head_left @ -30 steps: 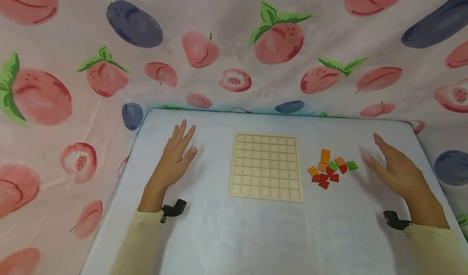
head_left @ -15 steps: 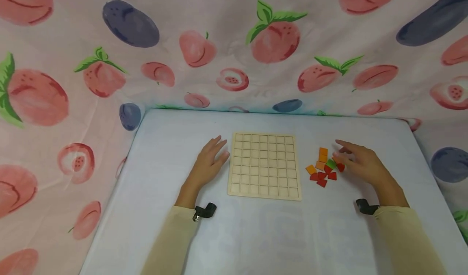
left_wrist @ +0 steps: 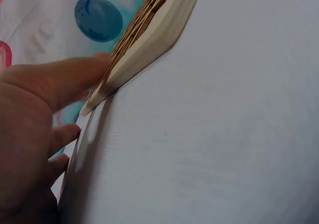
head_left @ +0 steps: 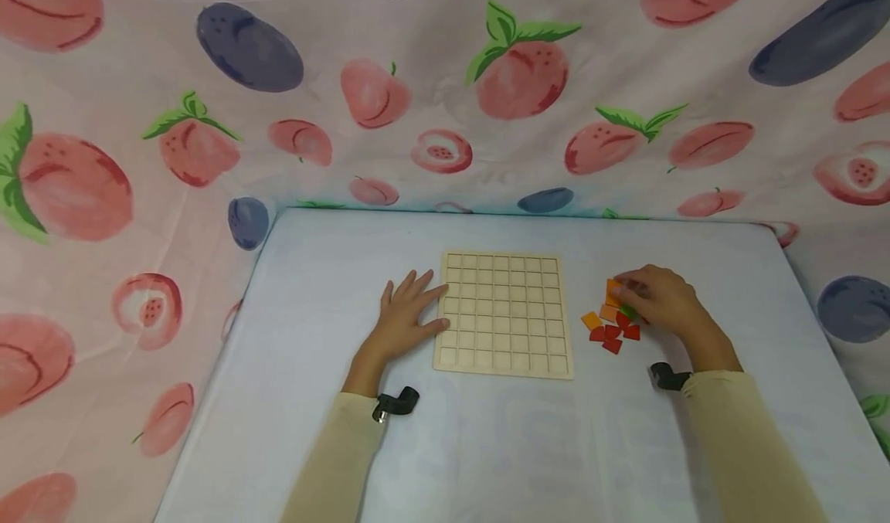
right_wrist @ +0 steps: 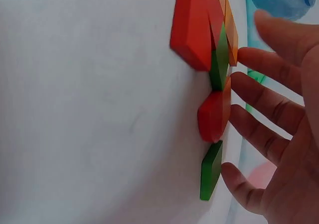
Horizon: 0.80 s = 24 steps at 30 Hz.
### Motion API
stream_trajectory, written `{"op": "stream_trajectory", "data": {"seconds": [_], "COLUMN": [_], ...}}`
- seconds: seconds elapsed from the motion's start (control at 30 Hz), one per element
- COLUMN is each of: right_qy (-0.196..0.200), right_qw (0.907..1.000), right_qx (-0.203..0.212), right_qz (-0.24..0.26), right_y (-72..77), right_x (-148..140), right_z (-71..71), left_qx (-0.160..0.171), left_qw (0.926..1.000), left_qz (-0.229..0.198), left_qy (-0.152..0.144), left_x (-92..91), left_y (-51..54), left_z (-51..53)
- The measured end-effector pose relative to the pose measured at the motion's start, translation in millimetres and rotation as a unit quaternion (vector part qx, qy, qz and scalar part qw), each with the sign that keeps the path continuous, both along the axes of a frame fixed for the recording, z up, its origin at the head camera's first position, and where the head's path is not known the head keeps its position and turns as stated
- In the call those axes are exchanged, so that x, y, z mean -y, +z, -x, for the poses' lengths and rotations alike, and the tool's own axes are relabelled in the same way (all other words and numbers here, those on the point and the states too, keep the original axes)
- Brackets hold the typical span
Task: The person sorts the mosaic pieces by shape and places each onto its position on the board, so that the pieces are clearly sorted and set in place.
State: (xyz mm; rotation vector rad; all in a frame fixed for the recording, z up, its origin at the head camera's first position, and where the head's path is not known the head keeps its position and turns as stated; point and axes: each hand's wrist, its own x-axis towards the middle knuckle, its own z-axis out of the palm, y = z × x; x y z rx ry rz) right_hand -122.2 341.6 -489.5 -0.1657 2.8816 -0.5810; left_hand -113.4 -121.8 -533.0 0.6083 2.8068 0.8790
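A square wooden grid board (head_left: 504,314) lies on the table. My left hand (head_left: 398,322) rests at its left edge with the fingers spread. Its thumb tip and index tip touch the rim; in the left wrist view the thumb (left_wrist: 75,77) lies over the board's edge (left_wrist: 149,45). My right hand (head_left: 664,299) is over the small coloured tiles right of the board. Its fingertips reach the orange tiles (head_left: 613,290), thumb apart from the index finger. A green tile (right_wrist: 219,59) and red tiles (right_wrist: 192,35) lie beside those fingers. The hand hides part of the pile.
A loose orange tile (head_left: 591,321) and several red tiles (head_left: 612,337) lie between the board and the right hand. A fruit-print cloth (head_left: 445,83) rises behind the white table (head_left: 487,446) and at its sides. Each wrist wears a small black camera (head_left: 398,403).
Both hands have moved inward. The left has come right to the board's edge and settled there. The right has moved left onto the tile pile, covering some tiles.
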Motion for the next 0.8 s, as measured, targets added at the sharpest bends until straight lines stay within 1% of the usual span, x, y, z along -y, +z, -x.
{"op": "stream_trajectory", "data": {"seconds": [0.2,0.37,0.53,0.67,0.8], "right_qy": [-0.003,-0.014,-0.028,-0.035,-0.045], "right_qw": [0.9999,0.9994,0.9983,0.9981,0.9974], "right_qx": [0.004,0.029,0.051,0.048,0.028], "right_qz": [-0.013,-0.012,0.001,0.017,0.048], "right_y": [-1.8,-3.4,-0.6,1.2,2.0], "right_x": [3,6,8,12,19], "right_z": [4.5,8.4,11.1,10.5,8.1], "left_qx": [0.001,0.001,0.001,-0.002,0.001], "left_qw": [0.9998,0.9996,0.9991,0.9986,0.9987], "left_qz": [0.013,0.010,0.018,0.029,0.033], "left_qy": [-0.018,-0.024,-0.038,-0.044,-0.040], "left_x": [1.9,2.5,2.3,1.9,3.0], "left_y": [0.0,-0.1,1.4,1.7,1.9], "left_z": [-0.4,0.6,1.4,0.9,-0.7]}}
